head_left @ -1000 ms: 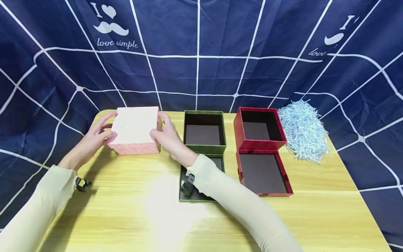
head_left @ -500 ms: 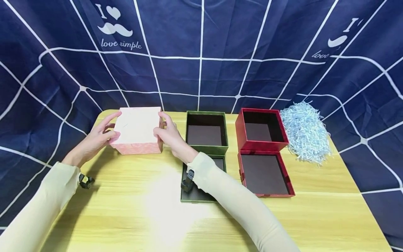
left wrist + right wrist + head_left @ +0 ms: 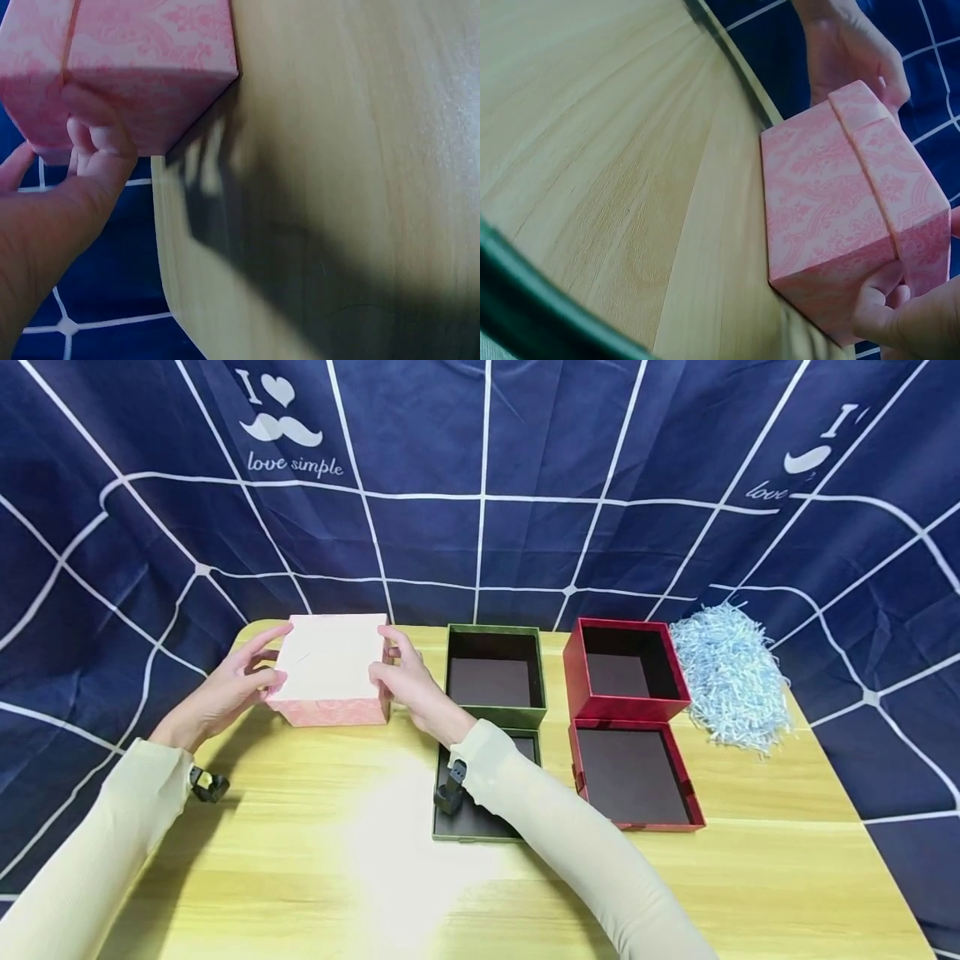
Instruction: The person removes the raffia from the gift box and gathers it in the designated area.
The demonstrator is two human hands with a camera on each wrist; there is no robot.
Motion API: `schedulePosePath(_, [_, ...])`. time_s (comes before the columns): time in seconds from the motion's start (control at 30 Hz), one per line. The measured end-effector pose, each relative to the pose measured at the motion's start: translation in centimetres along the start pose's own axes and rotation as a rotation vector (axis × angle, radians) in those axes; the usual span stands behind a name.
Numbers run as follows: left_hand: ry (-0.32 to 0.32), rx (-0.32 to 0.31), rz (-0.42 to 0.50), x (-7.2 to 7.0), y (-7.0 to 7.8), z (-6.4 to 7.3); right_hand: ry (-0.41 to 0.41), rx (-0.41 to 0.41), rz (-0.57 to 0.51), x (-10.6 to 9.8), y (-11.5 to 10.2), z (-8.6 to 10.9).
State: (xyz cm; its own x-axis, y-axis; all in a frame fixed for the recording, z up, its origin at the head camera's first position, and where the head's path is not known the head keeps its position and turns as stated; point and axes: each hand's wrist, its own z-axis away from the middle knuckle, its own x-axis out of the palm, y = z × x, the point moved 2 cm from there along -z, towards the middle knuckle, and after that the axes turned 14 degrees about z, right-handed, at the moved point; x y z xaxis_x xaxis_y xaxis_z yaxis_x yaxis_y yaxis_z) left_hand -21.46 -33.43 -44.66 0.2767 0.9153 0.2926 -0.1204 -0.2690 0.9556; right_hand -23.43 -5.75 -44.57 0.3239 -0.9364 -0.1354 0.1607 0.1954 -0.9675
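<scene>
A pink patterned gift box [image 3: 330, 712] stands lidded at the back left of the table. My left hand [image 3: 225, 692] holds its left side, thumb near the front corner and index finger toward the back. On the opposite side my right hand [image 3: 422, 695] grips it the same way. Up close in the right wrist view, the right thumb [image 3: 879, 294] presses at the thin seam between lid and base on the pink box [image 3: 821, 199]. The left thumb [image 3: 94, 112] lies at that seam in the left wrist view. Other fingertips are partly hidden behind the box.
An open green box [image 3: 495, 717] stands right of the pink one, its upturned lid [image 3: 480, 822] partly under my right forearm. Farther right are an open red box [image 3: 637, 706], its upturned lid [image 3: 633, 777] and a pile of pale blue shredded paper [image 3: 729, 681]. Dark blue cloth [image 3: 420, 539] hangs behind.
The head view has shifted slightly, moving the scene a little to the right. Both hands stay on the pink box in nearly the same hold.
</scene>
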Motion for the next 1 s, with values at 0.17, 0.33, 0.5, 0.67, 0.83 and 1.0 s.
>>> schedulePosePath(0.17, [-0.044, 0.001, 0.036, -0.4, -0.1, -0.2, 0.001, -0.006, -0.009, 0.0, 0.0, -0.1])
schedulePosePath(0.33, [-0.068, 0.052, 0.095, -0.6, -0.1, -0.1, 0.006, -0.011, 0.010, 0.0, -0.2, -0.1])
schedulePosePath(0.5, [-0.067, 0.082, 0.137, -0.6, 0.0, 0.1, 0.005, -0.017, 0.017, 0.1, -0.4, 0.1])
schedulePosePath(0.67, [-0.044, 0.091, 0.104, -0.1, 0.5, 0.3, 0.009, -0.032, 0.026, -0.2, -0.9, 0.4])
schedulePosePath(0.83, [-0.044, 0.106, 0.109, 0.2, 1.3, 0.3, 0.011, -0.058, 0.025, -0.4, -1.5, 0.6])
schedulePosePath(1.0, [-0.047, 0.114, 0.121, 0.4, 2.0, 0.4, 0.010, -0.069, -0.001, -0.3, -2.0, 0.7])
